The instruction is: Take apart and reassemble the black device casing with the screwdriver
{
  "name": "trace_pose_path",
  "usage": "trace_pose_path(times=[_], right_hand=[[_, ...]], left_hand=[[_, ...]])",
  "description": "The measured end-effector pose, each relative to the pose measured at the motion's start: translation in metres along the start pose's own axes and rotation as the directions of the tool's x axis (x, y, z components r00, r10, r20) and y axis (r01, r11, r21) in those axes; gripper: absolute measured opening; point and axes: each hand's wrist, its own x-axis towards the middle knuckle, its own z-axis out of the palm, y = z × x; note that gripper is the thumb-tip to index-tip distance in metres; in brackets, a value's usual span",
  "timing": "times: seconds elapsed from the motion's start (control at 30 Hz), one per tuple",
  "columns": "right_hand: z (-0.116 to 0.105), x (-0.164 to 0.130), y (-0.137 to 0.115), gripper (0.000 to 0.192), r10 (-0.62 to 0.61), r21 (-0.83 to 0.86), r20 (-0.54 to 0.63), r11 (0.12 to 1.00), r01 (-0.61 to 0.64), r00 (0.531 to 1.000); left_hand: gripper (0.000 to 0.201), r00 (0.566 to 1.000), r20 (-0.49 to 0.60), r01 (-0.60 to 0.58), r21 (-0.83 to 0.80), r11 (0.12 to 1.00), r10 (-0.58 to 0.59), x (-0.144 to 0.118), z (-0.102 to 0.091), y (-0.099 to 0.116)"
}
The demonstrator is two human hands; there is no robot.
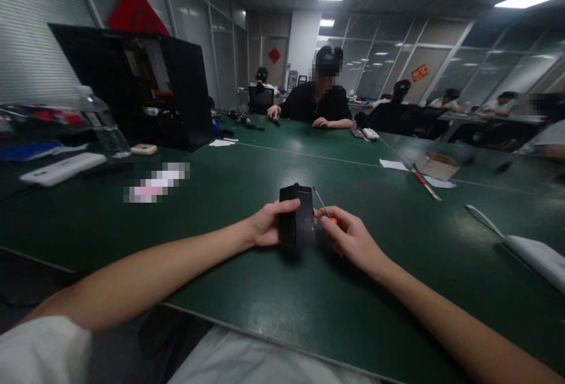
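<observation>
Black rectangular plastic box (296, 215) stands upright on the dark green bench (220, 207), its long axis running 12 to 6. From the left, I see my left hand (265, 226) at its 9 o'clock, fingers clamped on its side. At 3 o'clock my right hand (348, 237) pinches a thin orange-handled screwdriver (324, 207), its shaft slanting toward 11. The tool's handle is mostly hidden; the box's far face is unseen.
</observation>
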Motion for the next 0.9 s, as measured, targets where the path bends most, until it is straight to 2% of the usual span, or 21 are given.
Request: trace_pose_path(times=[0.17, 0.3, 0.4, 0.5, 0.67, 0.83, 0.9], right_hand=[[0.002, 0.001, 0.001, 0.035, 0.088, 0.084, -0.017, 0.993, -0.086, 0.996], [0.01, 0.004, 0.0, 0.033, 0.066, -0.038, -0.091, 0.997, -0.07, 0.994], [0.016, 0.012, 0.001, 0.035, 0.024, -0.156, -0.164, 0.987, -0.05, 0.986], [0.019, 0.021, 0.004, 0.037, 0.05, -0.213, -0.174, 0.973, -0.087, 0.984], [0.025, 0.03, 0.006, 0.04, 0.092, -0.246, -0.201, 0.959, -0.141, 0.975], [0.025, 0.031, 0.006, 0.042, 0.105, -0.24, -0.234, 0.957, -0.162, 0.967], [0.023, 0.03, 0.007, 0.045, 0.119, -0.232, -0.249, 0.956, -0.179, 0.961]], left_hand=[[0.03, 0.982, -0.175, -0.074, 0.0, 0.997, 0.073, 0.006, 0.001, 0.011], [0.025, 0.949, -0.263, -0.169, 0.033, 0.985, 0.171, 0.013, 0.004, 0.014], [0.029, 0.935, -0.259, -0.23, 0.079, 0.97, 0.242, 0.018, 0.002, 0.011], [0.033, 0.922, -0.263, -0.265, 0.102, 0.959, 0.283, 0.021, -0.001, 0.008], [0.033, 0.922, -0.194, -0.314, 0.14, 0.939, 0.337, 0.026, -0.005, 0.006], [0.037, 0.905, -0.208, -0.338, 0.178, 0.924, 0.371, 0.029, -0.005, 0.004], [0.039, 0.885, -0.236, -0.355, 0.22, 0.909, 0.402, 0.03, -0.006, 0.003]])
